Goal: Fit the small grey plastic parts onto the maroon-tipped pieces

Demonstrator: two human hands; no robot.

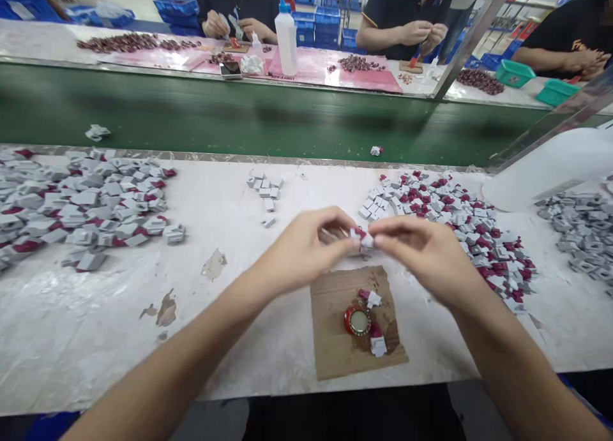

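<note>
Above the top edge of a cardboard piece, a small white and dark red part is pinched between both hands. My left hand holds it from the left, thumb and fingertips closed on it. From the right, my right hand has its thumb and forefinger at the same part. On the cardboard stand a red-rimmed bottle cap and two white and dark red parts, one above the cap, one below it.
Grey and red parts are heaped at the left; white and red ones lie at the right, beside a white container and a grey heap. A green belt runs behind. Across it, people work with a white bottle between them.
</note>
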